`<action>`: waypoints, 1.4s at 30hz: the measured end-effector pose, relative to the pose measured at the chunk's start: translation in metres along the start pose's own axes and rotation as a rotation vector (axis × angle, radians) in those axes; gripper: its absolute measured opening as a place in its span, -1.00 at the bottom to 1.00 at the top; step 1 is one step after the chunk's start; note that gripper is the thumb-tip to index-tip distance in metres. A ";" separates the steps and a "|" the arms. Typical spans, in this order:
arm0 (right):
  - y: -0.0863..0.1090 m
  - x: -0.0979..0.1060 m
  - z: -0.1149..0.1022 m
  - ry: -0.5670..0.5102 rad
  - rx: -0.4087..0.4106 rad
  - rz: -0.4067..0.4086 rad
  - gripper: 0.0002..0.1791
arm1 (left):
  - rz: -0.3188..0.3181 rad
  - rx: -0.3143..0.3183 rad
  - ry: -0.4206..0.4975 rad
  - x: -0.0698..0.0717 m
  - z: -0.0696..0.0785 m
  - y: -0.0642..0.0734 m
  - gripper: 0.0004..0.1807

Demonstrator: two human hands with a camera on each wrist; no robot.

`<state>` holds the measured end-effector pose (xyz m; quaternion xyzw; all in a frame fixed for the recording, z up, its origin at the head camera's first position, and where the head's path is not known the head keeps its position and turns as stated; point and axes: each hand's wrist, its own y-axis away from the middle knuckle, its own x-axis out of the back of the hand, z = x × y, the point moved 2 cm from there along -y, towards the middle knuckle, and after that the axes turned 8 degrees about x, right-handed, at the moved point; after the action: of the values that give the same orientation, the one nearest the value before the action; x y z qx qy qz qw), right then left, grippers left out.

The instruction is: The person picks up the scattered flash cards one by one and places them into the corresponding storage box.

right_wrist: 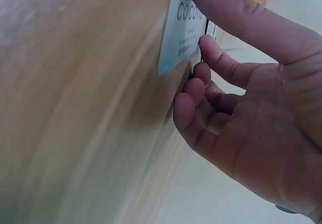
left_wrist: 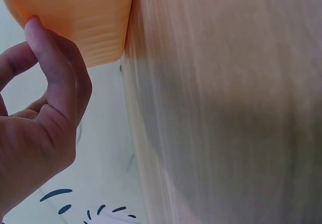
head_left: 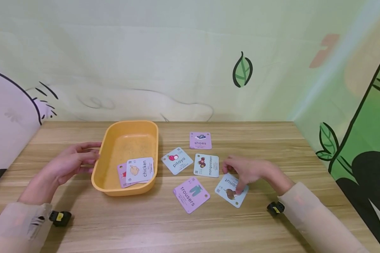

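Observation:
At the left wall of a yellow plastic tray (head_left: 112, 140), my left hand (head_left: 74, 161) touches the outside near the rim. In the left wrist view a fingertip (left_wrist: 34, 25) rests against the tray wall. My right hand (head_left: 248, 170) is over the light blue coconut card (head_left: 225, 186), the thumb resting on its face. Its other fingers curl beyond the far edge, near the mangosteen card (head_left: 206, 165). Inside the tray, the chicken card (head_left: 140, 169) overlaps a purple card (head_left: 124, 180) that is mostly hidden.
Between tray and right hand lie the pitaya card (head_left: 177, 161), the purple shoes card (head_left: 200, 141) and the purple trousers card (head_left: 191, 195). The wooden table (head_left: 139, 225) ends at a printed cloth backdrop (head_left: 177, 70).

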<state>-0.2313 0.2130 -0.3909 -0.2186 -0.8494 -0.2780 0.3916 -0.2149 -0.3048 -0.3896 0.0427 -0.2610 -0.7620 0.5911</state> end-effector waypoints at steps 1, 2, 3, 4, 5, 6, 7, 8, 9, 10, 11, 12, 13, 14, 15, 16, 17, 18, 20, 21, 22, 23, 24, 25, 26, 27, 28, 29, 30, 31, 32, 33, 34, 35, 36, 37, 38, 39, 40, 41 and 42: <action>0.000 0.000 0.000 -0.001 0.001 0.002 -0.33 | 0.000 0.000 -0.001 0.000 0.000 0.000 -0.26; 0.000 0.000 0.000 -0.002 0.004 0.005 -0.33 | 0.000 0.001 -0.001 0.000 0.000 0.000 -0.26; 0.001 0.000 0.000 -0.001 0.006 0.007 -0.33 | -0.001 0.002 0.001 0.000 0.000 0.000 -0.26; 0.001 0.000 0.000 0.001 0.008 0.010 -0.33 | -0.002 0.003 0.002 0.001 0.000 -0.001 -0.26; 0.001 0.000 0.000 0.003 0.006 0.012 -0.33 | -0.002 0.004 0.004 0.001 -0.001 -0.001 -0.26; 0.001 0.000 0.001 0.006 0.002 0.015 -0.33 | -0.003 0.004 0.004 0.001 -0.001 -0.001 -0.26; 0.001 0.000 0.001 0.008 -0.002 0.018 -0.34 | -0.005 0.005 0.004 0.001 -0.001 -0.001 -0.26; 0.001 0.001 0.001 0.009 -0.006 0.021 -0.34 | -0.005 0.005 0.004 0.001 -0.001 -0.001 -0.26; 0.001 0.001 0.001 0.010 -0.010 0.023 -0.34 | -0.006 0.004 0.004 0.001 -0.001 -0.001 -0.26; 0.001 0.001 0.002 0.011 -0.013 0.026 -0.35 | -0.005 0.004 0.002 0.001 -0.001 -0.001 -0.26; 0.001 0.001 0.002 0.011 -0.016 0.026 -0.35 | -0.005 0.003 0.002 0.001 -0.001 -0.001 -0.26; 0.001 0.001 0.002 0.011 -0.016 0.028 -0.35 | -0.004 0.003 0.002 0.001 -0.001 -0.001 -0.26; 0.001 0.001 0.002 0.009 -0.014 0.029 -0.35 | -0.004 0.003 0.001 0.001 -0.001 -0.001 -0.26; 0.001 0.001 0.002 0.007 -0.012 0.028 -0.35 | -0.003 0.002 0.001 0.001 -0.001 -0.001 -0.26; 0.001 0.001 0.002 0.003 -0.012 0.027 -0.35 | -0.003 0.002 0.001 0.001 -0.001 -0.001 -0.26; 0.001 0.001 0.002 -0.002 -0.013 0.027 -0.35 | -0.003 0.003 0.001 0.001 -0.001 -0.001 -0.26; 0.001 0.001 0.002 -0.007 -0.012 0.027 -0.35 | -0.002 0.003 0.001 0.001 -0.001 -0.001 -0.26; 0.001 0.001 0.002 -0.014 -0.010 0.028 -0.34 | -0.002 0.002 0.001 0.001 -0.001 -0.001 -0.26; 0.001 0.001 0.002 -0.024 -0.012 0.027 -0.34 | -0.002 0.000 0.001 0.001 -0.001 0.000 -0.26; 0.001 0.001 0.003 -0.027 -0.013 0.027 -0.34 | -0.002 -0.001 0.001 0.001 -0.001 0.000 -0.26; 0.001 0.001 0.003 -0.028 -0.012 0.028 -0.34 | -0.001 -0.002 0.001 0.001 -0.001 0.000 -0.26; 0.001 0.001 0.003 -0.027 -0.009 0.027 -0.34 | -0.001 -0.002 0.001 0.001 -0.001 0.000 -0.26; 0.001 0.000 0.003 -0.026 -0.009 0.026 -0.34 | -0.001 -0.002 0.002 0.001 -0.001 -0.001 -0.26; 0.001 0.001 0.003 -0.021 -0.009 0.026 -0.34 | -0.001 -0.003 0.001 0.001 -0.001 -0.001 -0.26; 0.000 0.001 0.003 -0.019 -0.009 0.025 -0.34 | 0.000 -0.004 0.002 0.001 -0.001 -0.001 -0.26; 0.000 0.001 0.002 -0.014 -0.009 0.024 -0.34 | 0.000 -0.005 0.002 0.001 -0.001 -0.001 -0.26; 0.000 0.001 0.002 -0.011 -0.008 0.024 -0.34 | 0.001 -0.005 0.002 0.001 -0.001 -0.001 -0.26; 0.000 0.001 0.002 -0.008 -0.009 0.022 -0.34 | 0.001 -0.006 0.002 0.001 -0.001 -0.001 -0.26; -0.001 0.001 0.002 -0.007 -0.011 0.021 -0.34 | 0.002 -0.006 0.003 0.001 -0.001 -0.001 -0.27; -0.001 0.000 0.003 -0.006 -0.011 0.019 -0.35 | 0.002 -0.006 0.004 0.001 -0.001 -0.001 -0.27; -0.001 0.000 0.003 -0.010 -0.013 0.017 -0.37 | 0.002 -0.006 0.005 0.001 -0.001 -0.001 -0.26; -0.001 0.000 0.003 -0.011 -0.015 0.015 -0.38 | 0.002 -0.005 0.005 0.001 -0.001 -0.001 -0.26; -0.001 0.000 0.003 -0.017 -0.016 0.013 -0.39 | 0.001 -0.004 0.005 0.001 -0.001 -0.002 -0.26; -0.001 0.000 0.003 -0.022 -0.013 0.014 -0.39 | 0.001 -0.003 0.005 0.002 -0.001 -0.002 -0.26; -0.002 0.000 0.003 -0.026 -0.006 0.016 -0.39 | 0.002 0.000 0.004 0.002 -0.001 -0.002 -0.26; -0.002 0.000 0.003 -0.031 0.003 0.018 -0.38 | 0.001 0.000 0.003 0.002 -0.001 -0.002 -0.26; -0.002 0.000 0.003 -0.033 0.009 0.021 -0.37 | 0.001 0.001 0.002 0.002 -0.001 -0.001 -0.26; -0.002 0.000 0.004 -0.036 0.018 0.024 -0.34 | 0.003 0.003 0.002 0.002 -0.001 -0.001 -0.26; -0.002 0.000 0.004 -0.040 0.027 0.027 -0.33 | 0.003 0.003 0.000 0.001 -0.001 -0.001 -0.26; -0.002 0.000 0.004 -0.041 0.035 0.029 -0.31 | 0.004 0.003 0.000 0.001 -0.001 -0.001 -0.26; -0.002 0.000 0.005 -0.038 0.045 0.029 -0.31 | 0.004 0.003 0.000 0.001 -0.001 -0.001 -0.27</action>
<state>-0.2347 0.2146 -0.3942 -0.2271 -0.8594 -0.2493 0.3843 -0.2159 -0.3061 -0.3906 0.0432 -0.2622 -0.7605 0.5925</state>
